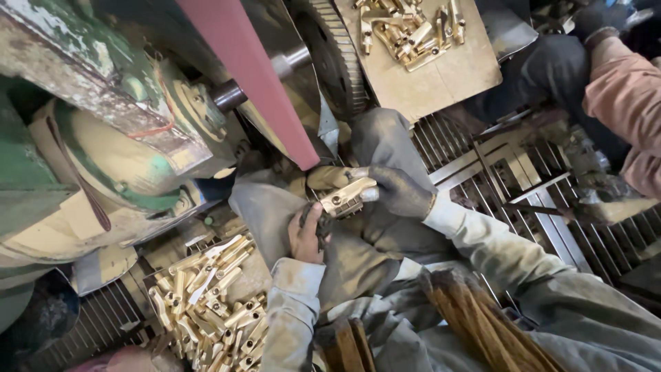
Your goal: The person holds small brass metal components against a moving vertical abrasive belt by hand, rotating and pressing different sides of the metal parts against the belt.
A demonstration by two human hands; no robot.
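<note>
Held near the frame centre: a brass fitting (348, 197), long axis running lower left to upper right, just below the red sanding belt (258, 76). Clenched on its upper right end the gloved right hand (399, 191); pinching its lower left end the left hand (308, 234), both about equally near. Underneath a grey cloth (275, 207) over the lap, no real surface; more brass parts heaped in a tray (206, 303) at lower left, another person's sleeve (626, 96) at upper right.

Packages: none in view | Labels: none in view | Signs: none in view | Screens: none in view | Note: machine surfaces and trays show no printed panels or stickers
</note>
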